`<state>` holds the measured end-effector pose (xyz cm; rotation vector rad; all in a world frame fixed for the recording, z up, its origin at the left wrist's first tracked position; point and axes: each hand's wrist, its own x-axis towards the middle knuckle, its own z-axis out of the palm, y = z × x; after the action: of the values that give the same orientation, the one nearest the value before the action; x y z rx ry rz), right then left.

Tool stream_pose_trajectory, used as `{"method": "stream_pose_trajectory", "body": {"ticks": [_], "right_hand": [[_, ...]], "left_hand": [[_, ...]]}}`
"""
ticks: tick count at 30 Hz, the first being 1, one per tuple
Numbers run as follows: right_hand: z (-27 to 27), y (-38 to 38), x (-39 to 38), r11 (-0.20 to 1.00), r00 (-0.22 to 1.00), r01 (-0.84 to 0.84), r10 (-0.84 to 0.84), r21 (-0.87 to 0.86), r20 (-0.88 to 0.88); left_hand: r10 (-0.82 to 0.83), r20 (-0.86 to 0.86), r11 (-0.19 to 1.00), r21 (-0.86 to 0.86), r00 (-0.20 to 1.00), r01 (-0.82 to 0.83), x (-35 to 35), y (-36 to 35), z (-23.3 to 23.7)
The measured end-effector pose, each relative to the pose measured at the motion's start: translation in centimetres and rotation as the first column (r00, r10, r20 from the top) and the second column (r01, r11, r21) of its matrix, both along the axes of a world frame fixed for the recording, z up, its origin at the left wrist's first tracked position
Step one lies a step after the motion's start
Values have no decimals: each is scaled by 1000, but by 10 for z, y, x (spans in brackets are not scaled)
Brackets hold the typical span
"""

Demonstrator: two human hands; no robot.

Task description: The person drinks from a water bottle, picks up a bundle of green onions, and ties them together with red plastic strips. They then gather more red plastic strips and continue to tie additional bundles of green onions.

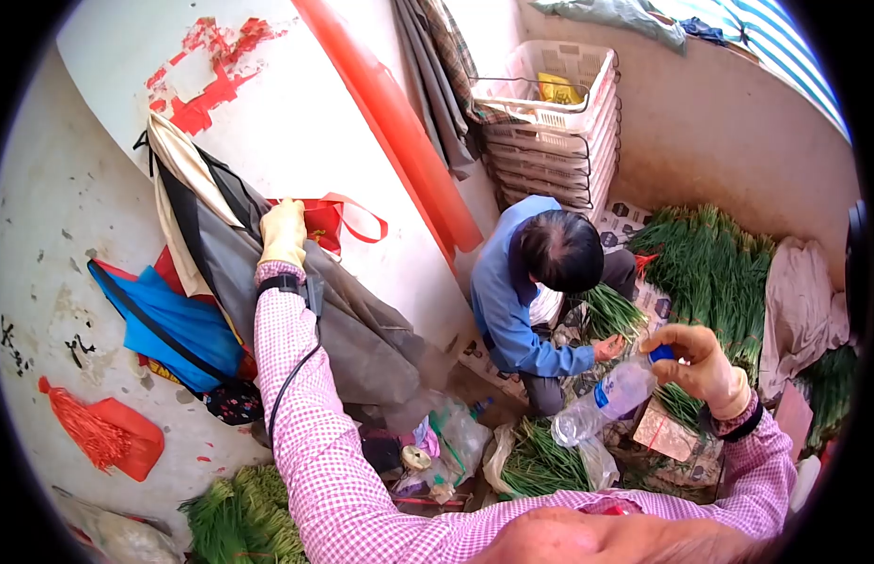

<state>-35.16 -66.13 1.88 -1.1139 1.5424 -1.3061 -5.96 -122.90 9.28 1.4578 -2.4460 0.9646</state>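
My right hand [705,367], in a pale yellow glove, grips a clear plastic bottle [611,399] by its blue cap. The bottle tilts with its base down to the left and looks nearly empty. My left hand [285,235], gloved too, is raised against the door-side clothes. Its fingertips close on the upper edge of a red bag [324,224] with a loop handle. Grey hanging cloth [352,310] drapes just under that hand and covers part of the bag.
A co-worker [536,282] in blue crouches by bundled green stalks [705,273]. Stacked white crates [554,122] stand behind. Below my bottle lies a bag of greens [540,461]; more greens [244,517] lie lower left. A blue bag [174,320] hangs on the left wall.
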Motion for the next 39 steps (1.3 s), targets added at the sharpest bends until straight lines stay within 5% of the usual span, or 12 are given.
{"method": "stream_pose_trajectory", "body": {"ticks": [2, 3, 8, 13, 19, 22, 24, 26, 30, 36, 37, 39], "right_hand": [[-2, -18, -4, 978, 996, 32, -14, -204, 88], [-2, -26, -15, 964, 997, -8, -13, -266, -74], [64, -101, -6, 820, 976, 54, -165, -570, -145], [120, -234, 27, 592, 964, 37, -233, -805, -127], [127, -392, 114, 702, 996, -21, -49, -712, -77], [88, -445, 157, 822, 792, -146, -237, -550, -563], [59, -461, 182, 802, 576, -491, 7, -340, -817], [29, -495, 196, 692, 665, -514, -52, -507, -745], [41, -414, 168, 729, 830, -227, -202, -646, -520], [-74, -161, 72, 881, 629, -308, -94, -358, -772], [-87, -101, 59, 994, 703, -58, -26, -93, -711], [-126, 17, 36, 907, 784, 421, -353, 19, -511]], "left_hand": [[-114, -100, 990, 72, 988, 122, 14, 13, 3], [-166, -66, 984, 58, 984, 170, 23, 19, 3], [-406, -100, 913, 7, 909, 408, 58, 46, 1], [-432, -160, 896, 37, 887, 443, 67, 73, 11], [-498, -225, 860, 0, 837, 511, 75, 99, 17], [-551, -299, 819, -14, 779, 574, 77, 117, 23], [-572, -347, 792, 3, 743, 611, 78, 121, 24], [-640, -294, 744, -9, 710, 668, 82, 115, 21], [-626, -340, 752, -26, 702, 659, 89, 93, 8], [-642, -92, 766, -122, 761, 631, 89, 69, -8], [-630, -58, 775, -117, 775, 621, 89, 72, -8], [-535, 43, 837, -107, 844, 536, 92, 68, -4]]}}
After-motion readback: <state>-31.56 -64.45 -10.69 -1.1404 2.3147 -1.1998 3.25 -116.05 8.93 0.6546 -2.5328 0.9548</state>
